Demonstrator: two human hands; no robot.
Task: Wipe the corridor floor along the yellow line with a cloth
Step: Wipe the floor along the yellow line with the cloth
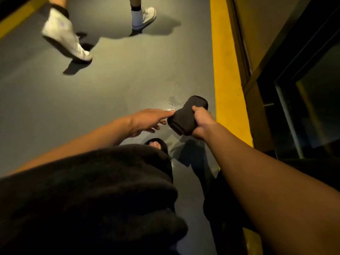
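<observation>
A dark folded cloth hangs above the grey corridor floor, just left of the yellow line. My right hand grips the cloth round its middle from the right side. My left hand reaches in from the left with straight fingers, and its fingertips touch the cloth's left edge. A wet patch glistens on the floor right behind the cloth.
Another person's feet in white sneakers step across the floor ahead, the second shoe farther right. My own foot in a dark sandal stands below the hands. A dark wall and glass door border the yellow line on the right.
</observation>
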